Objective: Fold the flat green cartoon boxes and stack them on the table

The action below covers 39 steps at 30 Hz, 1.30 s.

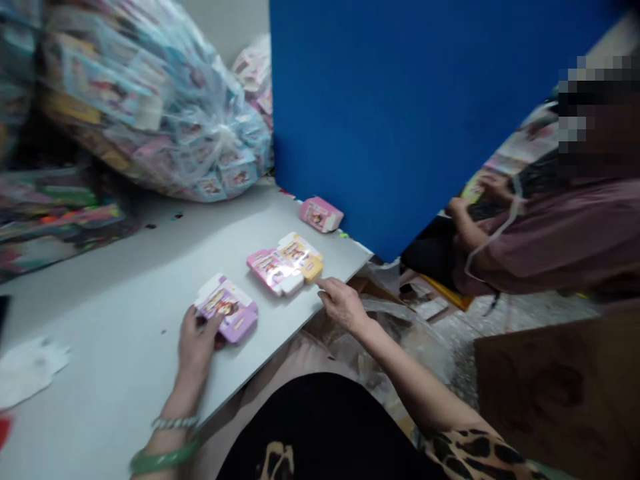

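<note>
White tabletop is bordered by blue partition at far right. Purple carton, near side, is held in left hand; farther right, yellow carton is overlapped with pink carton beside right hand, fingers narrow, contact can't be told.

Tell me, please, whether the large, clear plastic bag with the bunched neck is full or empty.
Full: the bag bulges, and many rectangular, printed cartons show through its plastic.
</note>
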### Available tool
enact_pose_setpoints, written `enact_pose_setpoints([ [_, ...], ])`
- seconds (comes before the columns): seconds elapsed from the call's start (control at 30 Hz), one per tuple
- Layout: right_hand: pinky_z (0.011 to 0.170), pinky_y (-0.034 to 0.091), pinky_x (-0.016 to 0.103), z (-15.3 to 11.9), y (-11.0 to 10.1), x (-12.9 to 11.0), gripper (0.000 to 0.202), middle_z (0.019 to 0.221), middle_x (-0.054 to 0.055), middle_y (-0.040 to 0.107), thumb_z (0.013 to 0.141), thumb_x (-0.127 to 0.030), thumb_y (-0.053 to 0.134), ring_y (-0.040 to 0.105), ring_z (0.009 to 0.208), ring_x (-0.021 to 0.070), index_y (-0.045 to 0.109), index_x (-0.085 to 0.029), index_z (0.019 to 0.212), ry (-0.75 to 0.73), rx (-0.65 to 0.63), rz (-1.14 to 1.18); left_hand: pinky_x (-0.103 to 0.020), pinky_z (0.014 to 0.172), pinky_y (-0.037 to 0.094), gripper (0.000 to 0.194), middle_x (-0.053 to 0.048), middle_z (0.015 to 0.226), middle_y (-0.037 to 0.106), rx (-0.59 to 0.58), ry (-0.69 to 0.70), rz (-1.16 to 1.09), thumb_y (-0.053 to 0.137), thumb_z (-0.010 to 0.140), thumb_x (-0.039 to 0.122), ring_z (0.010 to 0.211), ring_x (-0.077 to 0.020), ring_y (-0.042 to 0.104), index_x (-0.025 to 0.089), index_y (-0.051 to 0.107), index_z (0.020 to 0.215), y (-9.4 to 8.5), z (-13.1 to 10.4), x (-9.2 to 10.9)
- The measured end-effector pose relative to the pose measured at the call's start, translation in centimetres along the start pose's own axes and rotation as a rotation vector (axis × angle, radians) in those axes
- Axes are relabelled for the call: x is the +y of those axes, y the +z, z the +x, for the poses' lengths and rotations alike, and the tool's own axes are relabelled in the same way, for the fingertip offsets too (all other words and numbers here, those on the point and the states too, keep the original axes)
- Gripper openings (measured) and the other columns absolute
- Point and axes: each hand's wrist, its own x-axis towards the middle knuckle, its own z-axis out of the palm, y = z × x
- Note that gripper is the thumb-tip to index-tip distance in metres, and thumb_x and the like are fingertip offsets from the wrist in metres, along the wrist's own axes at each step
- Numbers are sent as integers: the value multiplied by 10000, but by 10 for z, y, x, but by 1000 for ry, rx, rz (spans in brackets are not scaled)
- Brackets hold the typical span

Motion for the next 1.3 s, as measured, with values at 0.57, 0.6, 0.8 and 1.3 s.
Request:
enact_pose_setpoints([
  [0.57, 1022, 381, 522, 22, 71, -45, 419, 1282, 204, 582, 925, -366, 561, 481, 1183, 356, 593, -123, 1264, -282, -22, -440, -192, 420, 480, 636, -104, 1173, 601, 98, 36, -190, 672, 781, 463, 581, -77, 566, 201, 533, 1345, -3, -16, -32],
  [0.6, 1045, 355, 549, 22, 74, -47, 495, 1317, 229, 556, 896, -389, 607, 457, 1216, 378, 571, -102, 1298, -309, -52, -485, -194, 417, 477, 638, -104, 1167, 602, 103, 32, -201, 675, 777, 463, 574, -77, 565, 196, 538, 1339, -3, -16, -32],
  [0.8, 1002, 364, 618, 32, 89, -57, 636, 1345, 287, 494, 850, -307, 645, 446, 1196, 432, 477, -118, 1433, -348, -129, -585, -192, 408, 472, 608, -104, 1139, 608, 89, 45, -202, 682, 780, 452, 599, -93, 580, 194, 561, 1318, -3, -17, -32],
  [1.3, 793, 552, 475, 84, 44, -59, 777, 1293, 179, 598, 825, -237, 524, 650, 963, 322, 259, -207, 1555, -131, -194, -396, -256, 550, 513, 497, -101, 1129, 659, 127, 178, -133, 658, 831, 385, 612, -92, 538, 183, 578, 1278, 2, -15, -51],
])
